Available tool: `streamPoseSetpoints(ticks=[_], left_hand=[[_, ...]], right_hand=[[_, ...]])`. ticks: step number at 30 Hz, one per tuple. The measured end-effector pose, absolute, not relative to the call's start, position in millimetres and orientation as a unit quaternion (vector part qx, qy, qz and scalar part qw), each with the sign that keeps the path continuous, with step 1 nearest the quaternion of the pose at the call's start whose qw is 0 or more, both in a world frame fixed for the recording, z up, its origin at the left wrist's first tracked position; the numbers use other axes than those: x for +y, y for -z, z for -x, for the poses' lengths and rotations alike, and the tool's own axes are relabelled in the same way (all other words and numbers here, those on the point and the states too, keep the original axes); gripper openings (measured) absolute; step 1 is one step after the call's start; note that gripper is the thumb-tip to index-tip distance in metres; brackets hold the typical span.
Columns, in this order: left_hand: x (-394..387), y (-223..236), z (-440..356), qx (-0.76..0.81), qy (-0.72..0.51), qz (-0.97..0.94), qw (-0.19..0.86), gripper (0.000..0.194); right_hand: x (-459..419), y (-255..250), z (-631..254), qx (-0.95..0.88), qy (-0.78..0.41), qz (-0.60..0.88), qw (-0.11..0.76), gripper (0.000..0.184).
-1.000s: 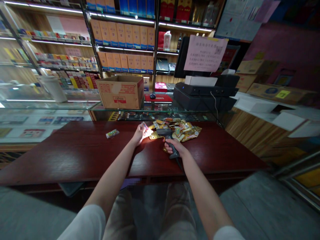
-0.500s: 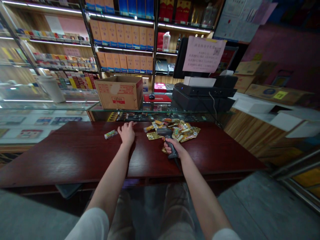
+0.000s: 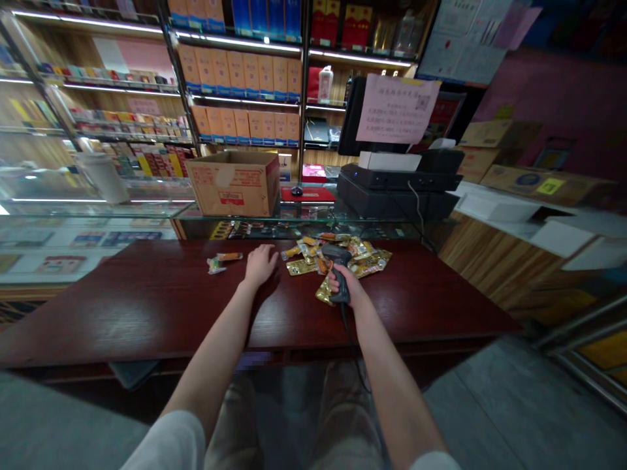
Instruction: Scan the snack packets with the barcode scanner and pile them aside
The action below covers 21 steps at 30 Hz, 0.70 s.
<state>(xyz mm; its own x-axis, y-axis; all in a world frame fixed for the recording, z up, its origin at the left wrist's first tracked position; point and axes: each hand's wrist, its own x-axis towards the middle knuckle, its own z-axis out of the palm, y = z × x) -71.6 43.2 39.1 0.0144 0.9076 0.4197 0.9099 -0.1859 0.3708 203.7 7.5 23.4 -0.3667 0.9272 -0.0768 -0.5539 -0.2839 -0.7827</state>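
Observation:
My right hand [image 3: 347, 285] grips the handle of a dark grey barcode scanner [image 3: 337, 258], whose head reaches over a pile of small wrapped snacks [image 3: 361, 249]. A gold packet [image 3: 323, 290] lies partly hidden beside the scanner's handle, and another gold packet [image 3: 300, 267] lies flat at the pile's left edge. Just left of the pile, my left hand [image 3: 261, 264] is low over the table with its fingers stretched out and nothing visible in it. Farther left lie an orange wrapped snack stick [image 3: 229, 256] and a clear-wrapped snack [image 3: 215, 266], close together.
Behind the dark red wooden table [image 3: 161, 307] runs a glass counter. On it stand an open cardboard box [image 3: 235, 186], a mouse [image 3: 296, 191] on a red pad and a till with a monitor [image 3: 355, 117]. The scanner's cable [image 3: 353, 346] hangs over the table's front edge.
My left hand has moved right toward the pile, and an orange snack stick now lies beside the clear-wrapped one. The scanner has shifted slightly right, baring more of the gold packet.

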Motion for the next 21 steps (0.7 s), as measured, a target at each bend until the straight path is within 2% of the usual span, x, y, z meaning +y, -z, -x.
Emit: streamPoseSetpoints(ticks=[2,8,17,21], left_hand=[[41.1,-36.6,51.2,-0.611,0.25,0.751,-0.033,0.043],[34.5,-28.3,28.8,-0.612,0.155,0.774,-0.043,0.048],[42.0,-26.0,36.9,-0.675,0.136,0.716,-0.116,0.056],[45.2,-25.1,43.8,-0.67,0.187,0.703,-0.146,0.055]], right_hand=[[7.6,-23.2,-203.8,-0.334,-0.747,0.295,0.494,0.027],[6.7,-24.3,-201.7,-0.332,-0.738,0.322,0.491,0.026],[4.9,-22.4,-201.1,-0.376,-0.737,0.324,0.459,0.029],[0.7,-26.2,-198.9,-0.371,-0.737,0.332,0.458,0.031]])
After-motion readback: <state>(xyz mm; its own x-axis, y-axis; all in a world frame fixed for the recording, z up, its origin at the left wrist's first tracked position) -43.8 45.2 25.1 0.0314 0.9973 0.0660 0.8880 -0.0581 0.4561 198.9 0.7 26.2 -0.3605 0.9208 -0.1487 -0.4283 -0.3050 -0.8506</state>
